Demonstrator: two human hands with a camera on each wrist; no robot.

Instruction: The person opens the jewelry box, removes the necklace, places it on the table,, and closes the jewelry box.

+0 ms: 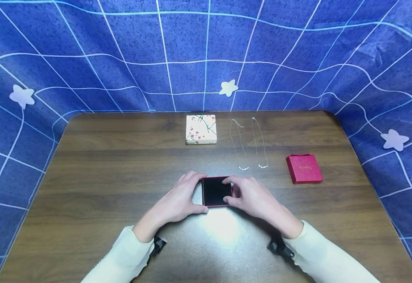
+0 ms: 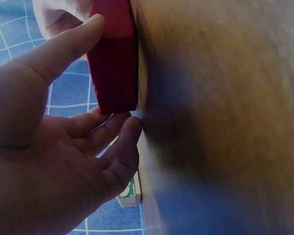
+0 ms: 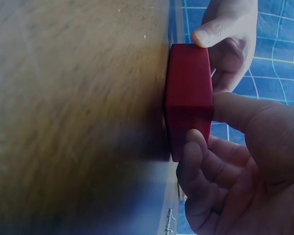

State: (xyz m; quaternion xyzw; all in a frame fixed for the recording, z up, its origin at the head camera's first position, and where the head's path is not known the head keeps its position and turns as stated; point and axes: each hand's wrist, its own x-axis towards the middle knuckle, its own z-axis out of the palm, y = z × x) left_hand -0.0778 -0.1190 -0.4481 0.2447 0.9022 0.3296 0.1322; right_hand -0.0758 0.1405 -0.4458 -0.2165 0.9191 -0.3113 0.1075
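Observation:
A small open jewelry box [image 1: 217, 191] with red sides and a black pad inside lies on the table. My left hand [image 1: 181, 196] grips its left end, thumb at the near corner and fingers at the far corner. In the left wrist view the thumb rests on the red box side [image 2: 117, 68]. My right hand [image 1: 251, 194] is at the right end, its thumb and index finger bent over onto the black pad. In the right wrist view other curled fingers [image 3: 193, 156] lie against the red side [image 3: 188, 76]. Whether they lift the pad is hidden.
A red lid [image 1: 304, 168] with small gold lettering lies to the right. Two thin silver necklaces [image 1: 244, 168] [image 1: 263, 166] lie stretched out beyond the box. A cream flowered box [image 1: 201, 129] stands near the table's far edge. Blue patterned cloth [image 1: 191, 43] hangs behind.

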